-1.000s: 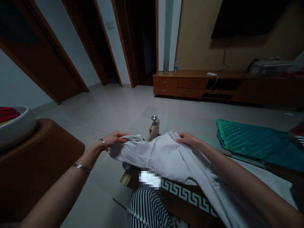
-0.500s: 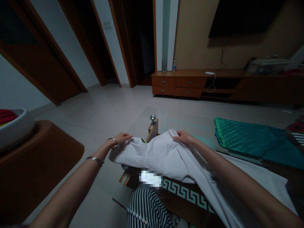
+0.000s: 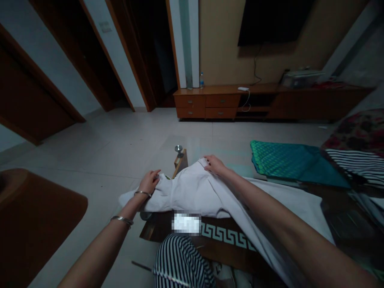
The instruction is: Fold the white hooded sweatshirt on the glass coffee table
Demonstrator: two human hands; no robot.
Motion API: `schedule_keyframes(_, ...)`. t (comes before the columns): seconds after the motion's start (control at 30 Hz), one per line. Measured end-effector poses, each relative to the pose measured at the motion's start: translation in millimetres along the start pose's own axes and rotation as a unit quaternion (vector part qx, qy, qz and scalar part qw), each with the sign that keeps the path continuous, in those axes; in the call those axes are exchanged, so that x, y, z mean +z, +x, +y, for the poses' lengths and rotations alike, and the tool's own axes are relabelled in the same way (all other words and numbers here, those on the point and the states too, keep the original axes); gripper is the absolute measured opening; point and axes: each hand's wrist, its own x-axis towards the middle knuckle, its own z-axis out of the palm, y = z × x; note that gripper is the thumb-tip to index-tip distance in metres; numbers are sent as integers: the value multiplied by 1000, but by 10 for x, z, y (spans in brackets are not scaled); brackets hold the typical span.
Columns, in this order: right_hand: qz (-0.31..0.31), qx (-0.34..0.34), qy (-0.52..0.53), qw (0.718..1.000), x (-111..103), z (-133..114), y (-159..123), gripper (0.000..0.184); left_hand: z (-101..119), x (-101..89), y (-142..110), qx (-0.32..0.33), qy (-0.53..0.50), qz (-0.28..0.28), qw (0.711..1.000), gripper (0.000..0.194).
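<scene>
A white garment [image 3: 195,192] is spread across the glass-topped table in front of me. A long narrow part of it, like a sleeve, runs down toward me at the right. My left hand [image 3: 149,183], with silver bangles on the wrist, is closed on the garment's left upper edge. With my right hand [image 3: 214,165] I pinch a raised corner at its far edge. A small dark-green patch shows at the edge between my hands. Part of the cloth is hidden under my right forearm.
Folded green-blue fabric [image 3: 294,162] and black-and-white striped cloth [image 3: 357,166] lie at the right. A metal knob [image 3: 179,149] tops a table corner. At the left is a brown rounded piece of furniture [image 3: 45,216]; a TV cabinet [image 3: 207,104] stands against the wall.
My view has turned right, so the room shifts left and the striped cloth shows more. My left hand has closed further over the garment's edge, and more white cloth shows left of it.
</scene>
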Motion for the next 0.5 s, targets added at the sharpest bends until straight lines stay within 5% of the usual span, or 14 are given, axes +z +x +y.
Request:
schedule_keyframes(0.1, 79, 19, 29, 996, -280, 18, -441, 42, 163, -70, -165, -3, 98, 69, 993, 48)
schedule_keyframes(0.17, 112, 4, 51, 992, -566, 74, -1035, 30, 305, -149, -360, 26, 133, 95, 986, 45)
schedule_keyframes(0.33, 110, 55, 37, 992, -1111, 400, -3271, 21, 512, -121, -996, 168, 143, -21, 975, 46)
schedule_keyframes(0.43, 80, 102, -16, 991, -1104, 669, -4489, 23, 534, 56, -1246, 187, 156, -64, 968, 56)
schedule_keyframes(0.5, 71, 79, -65, 992, -1009, 830, -4964, 43, 556, 161, -1295, 186, 168, -67, 966, 60)
